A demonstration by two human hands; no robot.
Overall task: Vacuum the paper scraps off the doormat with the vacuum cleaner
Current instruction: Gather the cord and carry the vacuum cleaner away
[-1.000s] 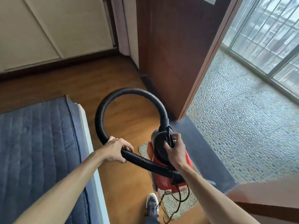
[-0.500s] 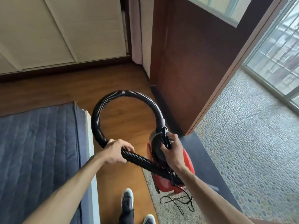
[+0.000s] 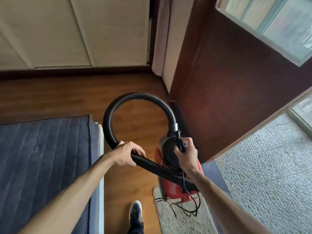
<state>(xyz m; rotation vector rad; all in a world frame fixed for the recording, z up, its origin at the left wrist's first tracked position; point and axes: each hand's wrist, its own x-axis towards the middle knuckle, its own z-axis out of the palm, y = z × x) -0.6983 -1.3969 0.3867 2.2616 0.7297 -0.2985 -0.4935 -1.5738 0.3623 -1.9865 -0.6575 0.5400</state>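
A red vacuum cleaner (image 3: 175, 188) with a black top hangs over the far end of a grey doormat (image 3: 179, 217). My right hand (image 3: 186, 155) grips the black carrying handle on its top. Its black ribbed hose (image 3: 118, 108) loops up and round to the left, then crosses back in front of the body. My left hand (image 3: 125, 153) is closed round that hose. A black power cord (image 3: 187, 210) trails onto the mat. No paper scraps show on the visible part of the mat.
A blue quilted mattress (image 3: 42, 162) on a white frame fills the left. An open dark wooden door (image 3: 228, 98) stands right of the vacuum, with a pebbled floor (image 3: 270, 174) beyond it. My shoe (image 3: 135, 211) rests on the wooden floor (image 3: 67, 98).
The view has tilted up and left, so the door and wall fill more of it. The vacuum and both hands have shifted away from the mat's middle toward its far end.
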